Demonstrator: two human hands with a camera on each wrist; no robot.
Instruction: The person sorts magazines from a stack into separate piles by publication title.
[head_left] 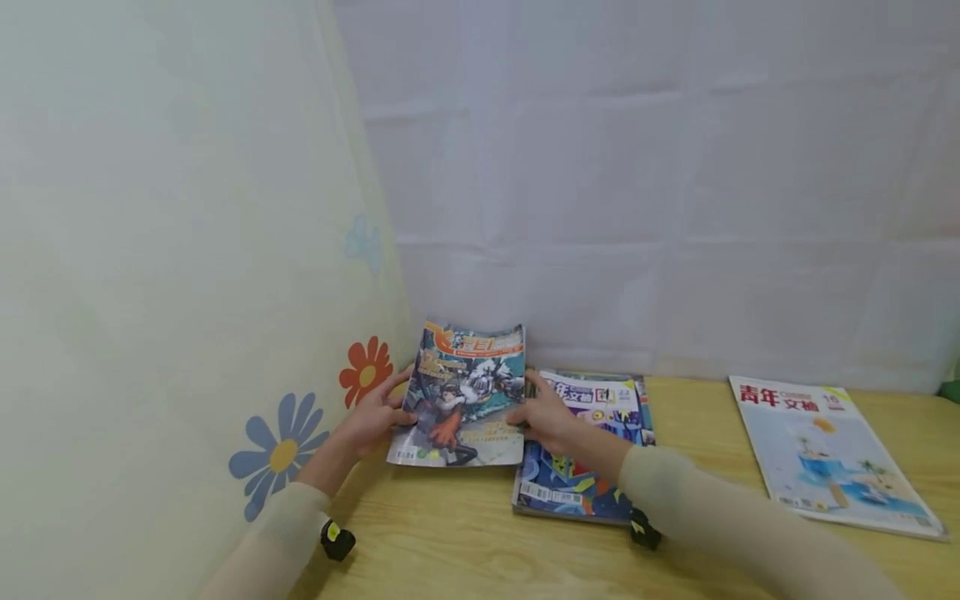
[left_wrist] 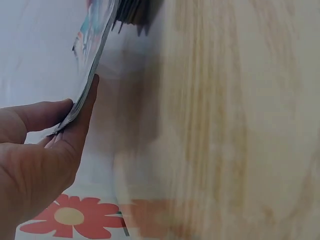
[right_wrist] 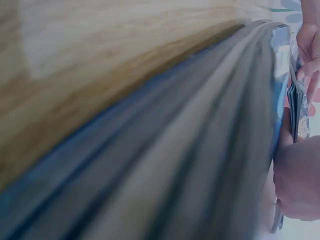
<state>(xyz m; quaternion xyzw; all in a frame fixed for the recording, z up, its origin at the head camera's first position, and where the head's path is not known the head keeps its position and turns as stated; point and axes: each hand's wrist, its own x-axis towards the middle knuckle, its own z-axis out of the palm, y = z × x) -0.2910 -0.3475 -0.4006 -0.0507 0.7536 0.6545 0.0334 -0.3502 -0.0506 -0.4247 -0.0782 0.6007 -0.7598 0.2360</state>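
Note:
A magazine (head_left: 465, 400) with a comic-style cover is held up between both hands, tilted toward me above the table. My left hand (head_left: 378, 414) grips its left edge, and in the left wrist view the thumb lies on the cover side with the fingers (left_wrist: 85, 115) behind. At the right edge my right hand (head_left: 551, 417) pinches it, thumb on the cover. Beneath the right forearm lies a stack of magazines (head_left: 573, 487), its top one purple and blue. The stack's page edges (right_wrist: 190, 145) fill much of the right wrist view.
Farther right on the wooden table (head_left: 450, 542) lies another magazine (head_left: 840, 467) with a pale beach-scene cover. A cream wall covering (head_left: 187, 208) with printed flowers rises at the left, and a white cloth (head_left: 637, 183) hangs behind the table.

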